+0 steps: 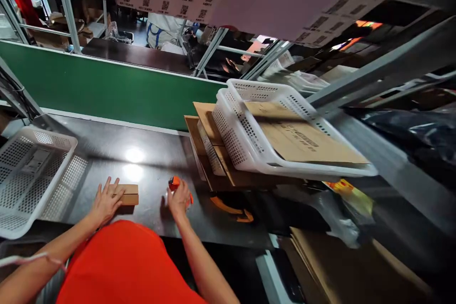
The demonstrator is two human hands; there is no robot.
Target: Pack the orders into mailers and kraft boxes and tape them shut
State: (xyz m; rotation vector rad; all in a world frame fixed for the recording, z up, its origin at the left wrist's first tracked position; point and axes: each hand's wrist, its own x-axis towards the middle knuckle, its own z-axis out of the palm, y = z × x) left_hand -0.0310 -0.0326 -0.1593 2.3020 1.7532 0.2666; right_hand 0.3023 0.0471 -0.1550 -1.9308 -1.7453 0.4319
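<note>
My left hand [106, 201] lies with spread fingers on the left end of a small brown cardboard box [131, 194], which rests on the metal table [107, 152]. To the right of the box, my right hand [180, 198] is closed around an orange tape dispenser [174, 182]. Much of the dispenser is hidden under the fingers, and it is low over or touching the tabletop; I cannot tell which.
A white perforated basket [66, 171] stands at the left. Stacked white baskets [242, 147] with a flat cardboard piece [292, 133] sit at the right, beside folded cardboard [204, 128]. A green panel [107, 92] borders the back. Cardboard sheets [342, 266] lie lower right.
</note>
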